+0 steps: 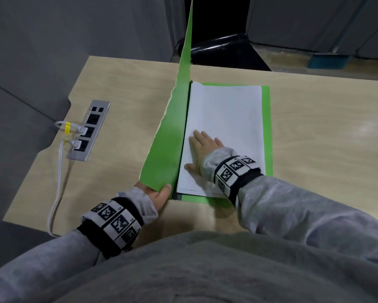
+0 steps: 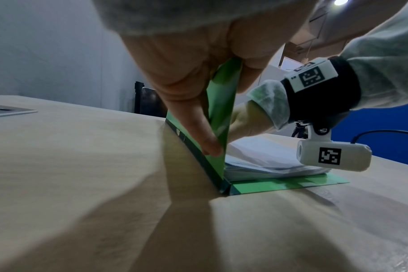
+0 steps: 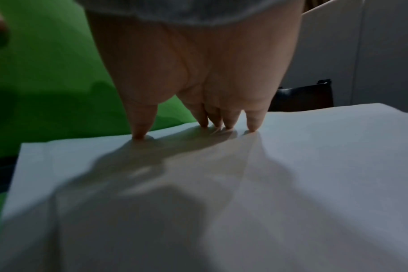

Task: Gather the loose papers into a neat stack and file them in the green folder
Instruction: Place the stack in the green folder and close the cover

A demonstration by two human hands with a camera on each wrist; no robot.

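Note:
The green folder (image 1: 267,127) lies open on the wooden table, its back half flat and its front cover (image 1: 168,145) raised nearly upright. A stack of white papers (image 1: 227,119) lies inside on the flat half, its left edge against the spine. My left hand (image 1: 159,193) pinches the near corner of the raised cover (image 2: 221,114) between thumb and fingers. My right hand (image 1: 202,147) lies flat on the papers (image 3: 291,165) with spread fingertips (image 3: 141,132) pressing down near the spine. The green cover (image 3: 54,73) stands left of that hand.
A metal socket strip (image 1: 88,130) with white cables plugged in is set into the table at the left. The table's near edge runs just before the folder. A black chair (image 1: 223,49) stands beyond the far edge. Bare wood extends right of the folder.

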